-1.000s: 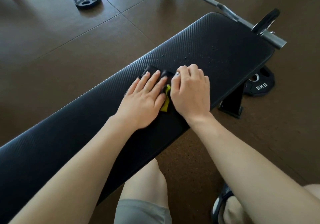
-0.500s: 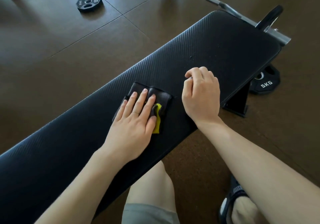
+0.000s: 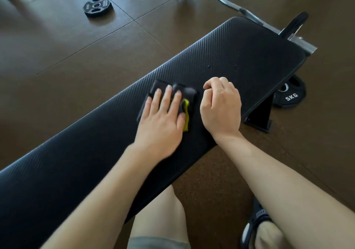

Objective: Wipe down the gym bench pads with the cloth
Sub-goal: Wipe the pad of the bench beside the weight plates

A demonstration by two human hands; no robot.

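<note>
Pressing flat on the folded dark cloth [image 3: 172, 97], the left hand [image 3: 163, 118] lies with its fingers straight and spread, pinning the cloth to the middle of the bench pad [image 3: 76, 152]; a yellow patch of the cloth shows at the thumb side. The right hand [image 3: 221, 106] rests just beside the cloth on the pad, fingers curled loosely inward and holding nothing that shows.

As for progress, small droplets or specks [image 3: 209, 66] dot the pad toward its far end, so that stretch looks not yet wiped. The near length of the pad shows no such marks, though whether it has been wiped cannot be told from its look alone. My guess is the job is partway through.

The left hand and forearm are blurred, and most of the cloth is hidden beneath the palm. The pad's near end runs out of frame at the lower left. A 5 kg weight plate [image 3: 290, 97] sits half hidden behind the bench leg [image 3: 259, 118].
</note>
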